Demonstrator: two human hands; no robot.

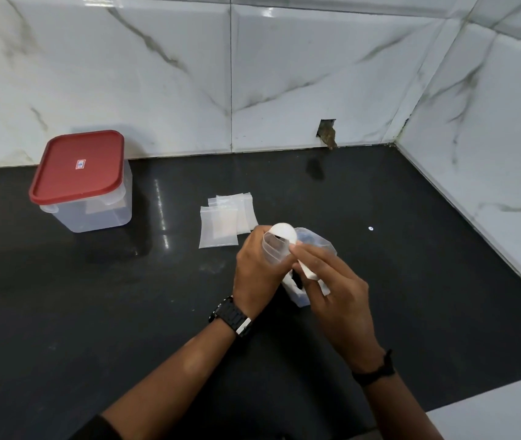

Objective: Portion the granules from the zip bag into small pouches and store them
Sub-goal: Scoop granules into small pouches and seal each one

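Two hands point(297, 274) grip one pouch point(273, 249) and one white spoon point(284, 235); perhaps four filled pouches point(226, 222) beyond.

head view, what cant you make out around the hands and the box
- Zip bag: mostly hidden behind both hands; contents unclear.
- Small pouch: fill level masked by the left hand.
- Spoon: handle covered by the right hand.
- Container lid label: too small to read.
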